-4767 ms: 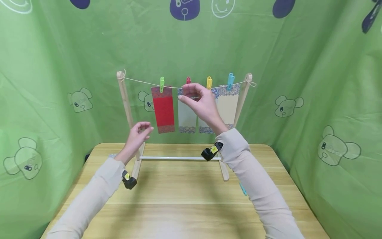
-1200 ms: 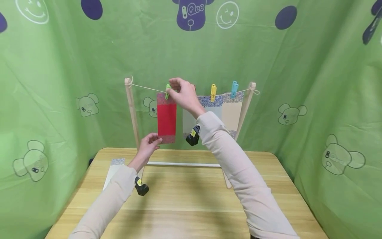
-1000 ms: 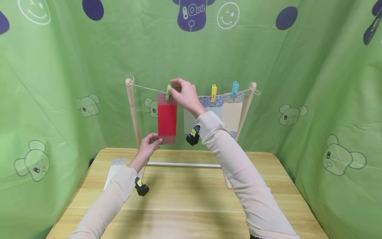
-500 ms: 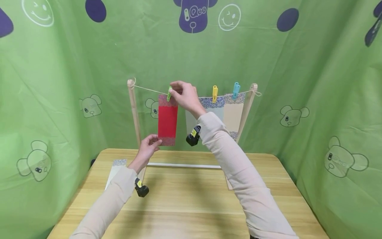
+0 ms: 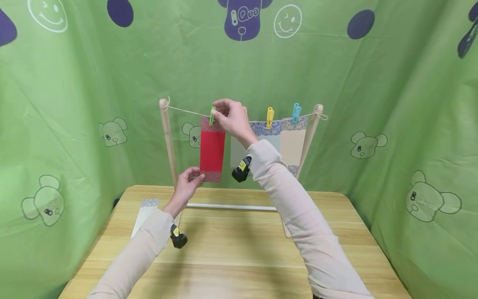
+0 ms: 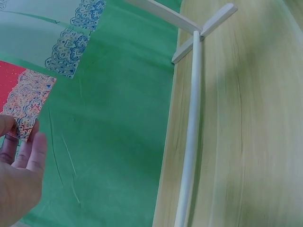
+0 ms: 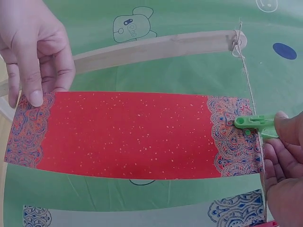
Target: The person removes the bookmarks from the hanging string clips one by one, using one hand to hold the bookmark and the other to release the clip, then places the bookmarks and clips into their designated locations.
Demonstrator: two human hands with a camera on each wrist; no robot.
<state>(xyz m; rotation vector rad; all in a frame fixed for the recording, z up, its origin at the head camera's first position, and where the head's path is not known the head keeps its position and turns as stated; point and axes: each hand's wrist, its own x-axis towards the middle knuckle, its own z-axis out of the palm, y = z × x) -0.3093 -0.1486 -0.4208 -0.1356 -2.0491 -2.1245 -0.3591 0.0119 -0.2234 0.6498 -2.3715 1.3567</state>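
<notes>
A red paper card (image 5: 212, 151) with patterned end bands hangs from the string (image 5: 186, 111) under a green clothespin (image 5: 212, 118). My left hand (image 5: 185, 185) pinches the card's lower left corner between thumb and fingers. At the top, my right hand (image 5: 234, 120) pinches the green clothespin's handles; the right wrist view shows the clip end (image 7: 245, 122) of the clothespin lying over the card's patterned band and the string. Pale patterned cards (image 5: 293, 145) hang farther right, partly hidden behind my right hand and arm.
Yellow (image 5: 269, 118) and blue (image 5: 296, 113) clothespins sit on the string. The right wrist view shows the edge of a red one (image 7: 271, 223). Wooden posts (image 5: 169, 141) and a white crossbar (image 5: 231, 206) make up the rack. Another pale card (image 5: 143, 214) lies on the table (image 5: 231, 249) at left.
Since the earliest frame, my left hand has risen to the red card's corner, and my right hand has moved left onto the green clothespin. Lately, the card's lower end has shifted slightly right.
</notes>
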